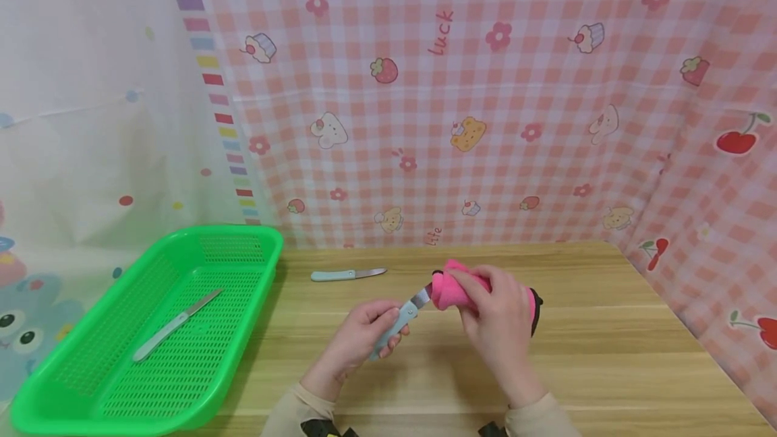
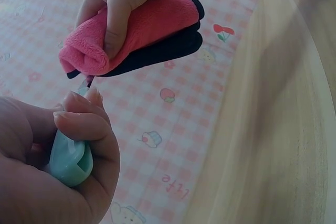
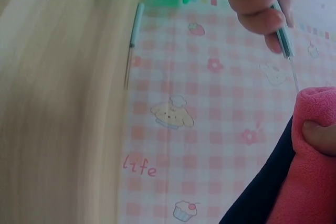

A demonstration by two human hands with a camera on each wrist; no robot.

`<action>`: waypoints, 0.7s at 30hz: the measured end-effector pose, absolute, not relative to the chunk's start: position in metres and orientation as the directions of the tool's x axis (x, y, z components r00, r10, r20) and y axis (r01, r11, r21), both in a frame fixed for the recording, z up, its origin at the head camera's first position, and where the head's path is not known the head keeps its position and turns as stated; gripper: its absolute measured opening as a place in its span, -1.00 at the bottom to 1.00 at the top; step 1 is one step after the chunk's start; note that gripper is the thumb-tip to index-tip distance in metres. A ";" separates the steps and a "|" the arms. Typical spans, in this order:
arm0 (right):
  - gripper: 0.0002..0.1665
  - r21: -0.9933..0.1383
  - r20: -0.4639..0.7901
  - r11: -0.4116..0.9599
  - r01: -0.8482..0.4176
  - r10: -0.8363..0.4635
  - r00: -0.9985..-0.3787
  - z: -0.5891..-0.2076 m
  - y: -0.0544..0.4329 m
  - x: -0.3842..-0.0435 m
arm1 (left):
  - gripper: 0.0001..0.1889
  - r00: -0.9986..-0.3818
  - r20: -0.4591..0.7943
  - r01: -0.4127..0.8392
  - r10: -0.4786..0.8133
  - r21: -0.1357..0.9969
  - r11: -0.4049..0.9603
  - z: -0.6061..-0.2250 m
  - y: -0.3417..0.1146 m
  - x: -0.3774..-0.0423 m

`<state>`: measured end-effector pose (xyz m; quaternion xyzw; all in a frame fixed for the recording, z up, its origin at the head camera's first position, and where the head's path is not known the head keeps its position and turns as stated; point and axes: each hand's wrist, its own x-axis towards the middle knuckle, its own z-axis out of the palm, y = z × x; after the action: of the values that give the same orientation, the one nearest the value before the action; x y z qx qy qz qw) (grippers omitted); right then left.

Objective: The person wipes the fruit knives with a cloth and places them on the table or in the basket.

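Note:
My left hand [image 1: 363, 334] grips the pale blue-green handle of a folding knife [image 1: 396, 330], its blade angled up to the right. In my right hand [image 1: 500, 319] is a folded pink cloth [image 1: 450, 290] with dark edging, wrapped around the blade so its tip is hidden. The left wrist view shows the hollow end of the knife handle [image 2: 71, 163] under curled fingers, close below the cloth [image 2: 142, 30]. In the right wrist view, a thin stretch of blade [image 3: 294, 74] runs into the cloth's fold, and the thumb [image 3: 320, 137] presses on the pink fabric.
A second knife [image 1: 347, 275] lies unfolded at the back of the wooden table [image 1: 607, 342]. To the left stands a green plastic basket [image 1: 233, 356] with another unfolded knife [image 1: 176, 326] inside. A pink checked cloth [image 1: 425, 120] hangs behind the table.

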<state>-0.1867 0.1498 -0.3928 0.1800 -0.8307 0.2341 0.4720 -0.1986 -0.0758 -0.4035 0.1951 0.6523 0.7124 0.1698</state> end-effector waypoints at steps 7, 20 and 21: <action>-0.53 -0.231 0.862 0.841 -0.490 -0.056 -0.504 -0.390 0.159 -0.188 | -0.67 -0.856 0.054 -0.003 0.515 0.994 -0.109 -0.406 -0.078 -0.201; -0.39 -0.251 0.855 0.842 -0.476 -0.037 -0.517 -0.385 0.168 -0.186 | -0.63 -0.871 0.011 -0.055 0.492 0.991 -0.119 -0.404 -0.084 -0.203; -0.39 -0.254 0.854 0.842 -0.476 -0.036 -0.519 -0.385 0.168 -0.186 | -0.63 -0.871 0.016 -0.052 0.490 0.991 -0.125 -0.404 -0.084 -0.203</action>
<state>-0.1863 0.1679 -0.3847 0.1527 -0.8390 0.2361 0.4659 -0.2030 -0.0840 -0.4036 0.1725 0.6347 0.7299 0.1860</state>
